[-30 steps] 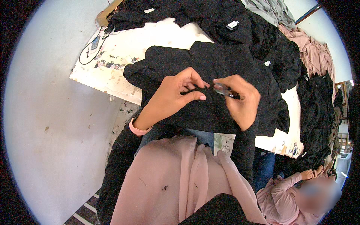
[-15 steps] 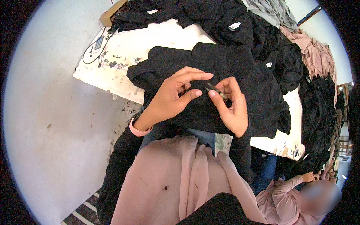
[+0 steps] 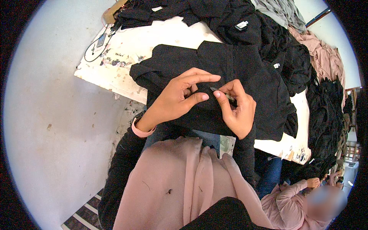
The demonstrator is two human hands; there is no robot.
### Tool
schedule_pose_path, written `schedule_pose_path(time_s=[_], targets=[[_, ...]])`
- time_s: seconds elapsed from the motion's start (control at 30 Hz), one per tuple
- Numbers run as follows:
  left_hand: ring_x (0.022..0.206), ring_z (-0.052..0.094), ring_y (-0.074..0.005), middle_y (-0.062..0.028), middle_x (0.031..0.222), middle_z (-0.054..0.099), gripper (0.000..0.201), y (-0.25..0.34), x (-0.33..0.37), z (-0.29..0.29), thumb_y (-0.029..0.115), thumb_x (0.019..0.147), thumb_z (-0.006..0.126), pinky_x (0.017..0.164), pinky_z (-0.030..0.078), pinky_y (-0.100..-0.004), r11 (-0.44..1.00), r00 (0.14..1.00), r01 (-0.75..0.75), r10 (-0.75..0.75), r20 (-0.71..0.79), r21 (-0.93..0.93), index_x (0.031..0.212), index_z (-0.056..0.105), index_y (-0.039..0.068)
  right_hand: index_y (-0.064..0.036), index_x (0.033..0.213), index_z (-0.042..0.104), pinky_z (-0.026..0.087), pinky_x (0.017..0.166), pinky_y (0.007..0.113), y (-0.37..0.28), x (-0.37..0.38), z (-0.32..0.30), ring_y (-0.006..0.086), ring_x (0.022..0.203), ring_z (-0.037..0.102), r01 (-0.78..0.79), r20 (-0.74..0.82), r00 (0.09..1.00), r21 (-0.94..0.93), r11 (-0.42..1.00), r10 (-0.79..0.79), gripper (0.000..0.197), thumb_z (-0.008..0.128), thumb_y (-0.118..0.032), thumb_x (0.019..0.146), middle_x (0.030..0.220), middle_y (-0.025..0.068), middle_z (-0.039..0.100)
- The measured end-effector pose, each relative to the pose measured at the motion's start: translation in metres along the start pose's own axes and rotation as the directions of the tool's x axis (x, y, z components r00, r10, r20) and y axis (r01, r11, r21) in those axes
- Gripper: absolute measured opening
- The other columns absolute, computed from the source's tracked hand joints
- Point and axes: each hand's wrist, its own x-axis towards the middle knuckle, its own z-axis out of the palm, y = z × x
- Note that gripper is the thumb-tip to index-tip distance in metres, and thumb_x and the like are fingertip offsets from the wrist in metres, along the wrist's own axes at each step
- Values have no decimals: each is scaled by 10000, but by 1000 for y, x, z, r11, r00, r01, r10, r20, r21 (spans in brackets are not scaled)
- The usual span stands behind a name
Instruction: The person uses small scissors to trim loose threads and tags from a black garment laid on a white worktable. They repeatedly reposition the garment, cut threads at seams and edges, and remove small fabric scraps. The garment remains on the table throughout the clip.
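Observation:
A black garment (image 3: 184,115) is spread in front of me, partly over my lap. My left hand (image 3: 182,92) is above its middle, index finger and thumb stretched out with a gap between them, the other fingers curled under. No object shows in that gap. My right hand (image 3: 238,107) is closed on a small pair of thread snips (image 3: 230,96), the pointed tip toward my left fingers. Most of the snips' body is hidden in the palm. The tip is just short of the left thumb, over the black cloth.
The white, stained table (image 3: 168,32) runs under the garment. Black garments with white labels (image 3: 241,25) are heaped at the far side and right, beside pink cloth (image 3: 320,57) and grey cloth (image 3: 280,11). A phone-like device (image 3: 101,40) with a cable lies far left. Another person (image 3: 291,203) sits lower right.
The snips' blades, spread apart before, now look closed together. Both hands have shifted very slightly to the right; the garment lies as it did.

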Motion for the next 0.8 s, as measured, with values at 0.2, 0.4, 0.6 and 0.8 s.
schedule_pose_path(time_s=[0.2, 0.4, 0.6, 0.8], targets=[[726, 458, -49, -35, 1274, 575, 509, 7, 3, -2, 86, 865, 747, 646, 392, -193, 999, 999, 34, -34, 10, 1, 1359, 627, 111, -68, 951, 620, 510, 592, 353, 12, -1, 0, 272, 671, 696, 51, 31, 998, 7, 999, -51, 188, 727, -213, 899, 797, 110, 703], [842, 612, -79, -52, 1335, 547, 640, 2, 7, -24, -24, 766, 797, 723, 508, -209, 999, 1000, -5, 5, 4, 50, 1366, 617, 106, -14, 1052, 692, 479, 709, 234, 30, -5, 18, 88, 769, 633, -264, 266, 958, 676, 689, 106, 226, 780, -116, 871, 913, 30, 728], [874, 698, -165, -99, 1047, 748, 244, -22, -46, -123, 58, 927, 674, 772, 539, -291, 790, 633, 347, 201, -748, 506, 1164, 719, 22, -31, 933, 667, 429, 648, 197, 40, -11, 31, 23, 674, 514, -400, 273, 916, 663, 633, 292, 185, 807, -15, 813, 789, -49, 594], [1030, 689, -265, -225, 1155, 699, 702, -6, -96, -95, 276, 878, 775, 886, 529, -391, 741, 722, 634, -463, -514, 223, 1455, 451, 40, -59, 876, 581, 402, 649, 209, 26, 1, 55, 48, 713, 492, -242, 41, 959, 635, 734, 281, 280, 780, 66, 725, 805, -23, 555]])
